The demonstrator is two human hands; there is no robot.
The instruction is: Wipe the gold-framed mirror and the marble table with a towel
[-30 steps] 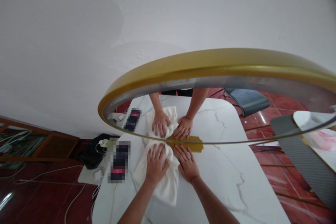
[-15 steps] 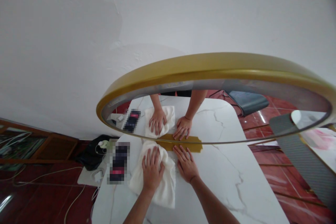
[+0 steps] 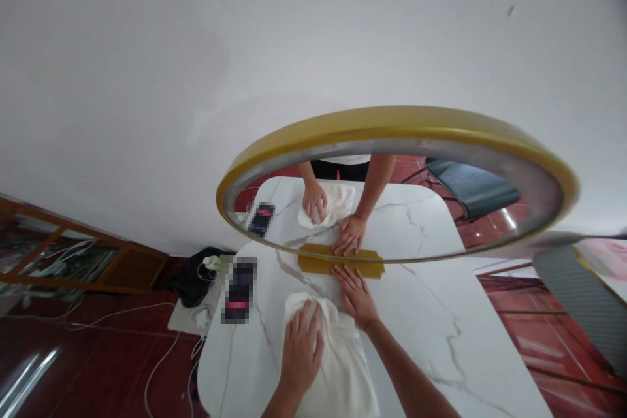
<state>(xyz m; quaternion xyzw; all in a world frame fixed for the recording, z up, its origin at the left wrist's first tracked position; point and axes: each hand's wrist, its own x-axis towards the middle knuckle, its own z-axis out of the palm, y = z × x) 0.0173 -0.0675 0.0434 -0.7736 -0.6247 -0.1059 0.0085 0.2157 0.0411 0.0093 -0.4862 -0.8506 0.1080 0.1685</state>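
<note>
We list one white cloth [image 3: 343,366], spread on the table [image 3: 416,339], the wearer's side of the gold mirror base [image 3: 313,264]; left hand [image 3: 301,346] palm-down on it, fingers extended, gripping nothing, seemingly to press it flat. Also: right hand [image 3: 357,297], fingers loosely spread on the mirror base, grasping nothing, we judge to steady the mirror [image 3: 401,117]; wrist nearly straight. Blurred dark item [image 3: 239,290], left of the mirror base.

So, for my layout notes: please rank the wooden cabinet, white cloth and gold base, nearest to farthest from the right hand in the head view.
From the right hand:
1. gold base, under its fingertips
2. white cloth, to its left
3. wooden cabinet, far left
</note>
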